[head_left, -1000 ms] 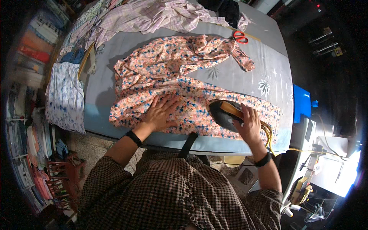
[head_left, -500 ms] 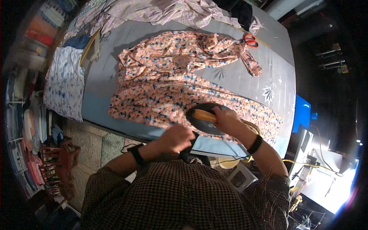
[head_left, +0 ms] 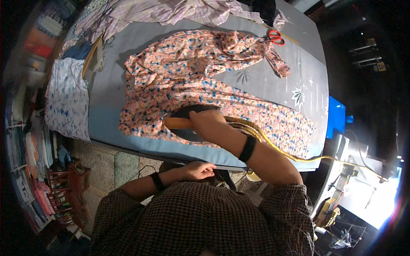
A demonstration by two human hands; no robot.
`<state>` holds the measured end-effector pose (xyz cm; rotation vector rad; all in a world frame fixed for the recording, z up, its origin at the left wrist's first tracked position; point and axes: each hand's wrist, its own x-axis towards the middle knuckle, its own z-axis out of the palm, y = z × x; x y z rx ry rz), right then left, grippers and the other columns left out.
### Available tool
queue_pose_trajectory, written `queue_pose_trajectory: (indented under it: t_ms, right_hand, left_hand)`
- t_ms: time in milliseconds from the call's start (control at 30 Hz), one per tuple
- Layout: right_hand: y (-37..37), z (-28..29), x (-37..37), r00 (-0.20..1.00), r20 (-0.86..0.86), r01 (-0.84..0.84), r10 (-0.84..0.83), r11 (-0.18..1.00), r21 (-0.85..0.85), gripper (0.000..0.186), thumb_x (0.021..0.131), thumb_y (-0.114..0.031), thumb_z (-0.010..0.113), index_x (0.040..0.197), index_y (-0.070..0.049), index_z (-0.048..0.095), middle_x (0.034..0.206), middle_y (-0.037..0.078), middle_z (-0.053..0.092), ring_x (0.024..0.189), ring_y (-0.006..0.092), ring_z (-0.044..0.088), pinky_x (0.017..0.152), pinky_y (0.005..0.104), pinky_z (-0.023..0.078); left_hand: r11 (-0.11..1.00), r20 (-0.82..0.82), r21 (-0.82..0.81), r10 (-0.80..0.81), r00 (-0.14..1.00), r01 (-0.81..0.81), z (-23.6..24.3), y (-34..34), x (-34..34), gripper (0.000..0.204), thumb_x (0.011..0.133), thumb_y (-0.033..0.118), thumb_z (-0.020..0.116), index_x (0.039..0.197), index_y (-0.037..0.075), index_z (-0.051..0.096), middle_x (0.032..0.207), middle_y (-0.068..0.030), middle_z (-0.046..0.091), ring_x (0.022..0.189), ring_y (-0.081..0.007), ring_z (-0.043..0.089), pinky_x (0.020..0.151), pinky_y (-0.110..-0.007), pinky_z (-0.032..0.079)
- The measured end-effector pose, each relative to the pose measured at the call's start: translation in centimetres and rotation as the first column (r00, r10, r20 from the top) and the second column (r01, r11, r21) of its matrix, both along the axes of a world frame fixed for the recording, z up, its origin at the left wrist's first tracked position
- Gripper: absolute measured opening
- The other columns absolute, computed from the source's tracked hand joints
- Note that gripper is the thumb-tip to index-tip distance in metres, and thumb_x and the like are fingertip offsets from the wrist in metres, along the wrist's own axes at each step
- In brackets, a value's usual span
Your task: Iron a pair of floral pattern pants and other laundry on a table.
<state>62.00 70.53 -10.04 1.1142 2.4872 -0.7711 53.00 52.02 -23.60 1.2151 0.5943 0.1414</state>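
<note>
My right hand point(head_left: 208, 123) is wrapped round the orange-brown handle of a dark iron point(head_left: 194, 112), which lies on the lower part of a floral garment point(head_left: 171, 64). Pink-orange cloth with blue spots makes up this garment, spread out with one sleeve stretching to the right. My forearm and hand hide part of the iron. Below the table's near edge, in front of my body, my left hand point(head_left: 198, 170) hangs with loosely bent fingers slightly apart. Nothing shows in it.
A yellow hose and cord point(head_left: 273, 147) run from the iron toward the right. Red-handled scissors point(head_left: 276, 37) lie beyond the sleeve. Checked pale cloth point(head_left: 171, 13) is heaped along the far edge, and a white-blue floral cloth point(head_left: 66, 96) drapes over the left edge of the padded table point(head_left: 104, 123).
My right hand has slid the iron leftward across the garment. My left hand has dropped back from the table's edge toward my body.
</note>
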Motion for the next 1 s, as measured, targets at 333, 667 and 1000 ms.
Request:
queue_pose_trajectory:
  t_ms: [333,667,1000]
  right_hand:
    - [-0.6,1.8,20.2,0.935,0.153,0.3,-0.321,0.943,0.146,0.032,0.08,-0.021,0.065,0.108,-0.011,0.054,0.084,0.015,0.067,0.081,0.0339,0.066,0.068,0.0436,0.054]
    - [-0.6,0.2,24.9,0.91,0.064,0.38,-0.409,0.886,0.266,0.038,0.079,-0.015,0.061,0.115,-0.011,0.053,0.083,0.019,0.067,0.075,0.0365,0.066,0.063,0.0451,0.054]
    - [-2.3,-1.2,15.8,0.977,-0.033,0.213,-0.211,0.948,0.238,0.051,0.076,-0.022,0.067,0.122,-0.011,0.048,0.082,0.018,0.067,0.074,0.0341,0.067,0.06,0.0458,0.053]
  left_hand:
    - [0.939,-0.15,0.315,0.195,0.969,-0.14,5.7,3.1,-1.8,0.034,0.093,0.013,0.058,0.124,0.005,0.05,0.101,-0.0136,0.066,0.088,-0.0208,0.066,0.075,-0.034,0.053]
    - [0.349,-0.256,0.934,0.497,0.829,0.079,5.2,7.5,-2.3,0.065,0.085,0.025,0.068,0.14,0.01,0.038,0.149,-0.0122,0.03,0.139,-0.0293,0.026,0.111,-0.046,0.026]
    - [0.034,-0.03,0.999,0.952,0.305,-0.007,7.2,6.7,-16.0,0.052,0.09,0.021,0.061,0.137,0.008,0.043,0.136,-0.0152,0.045,0.126,-0.0306,0.042,0.103,-0.049,0.023]
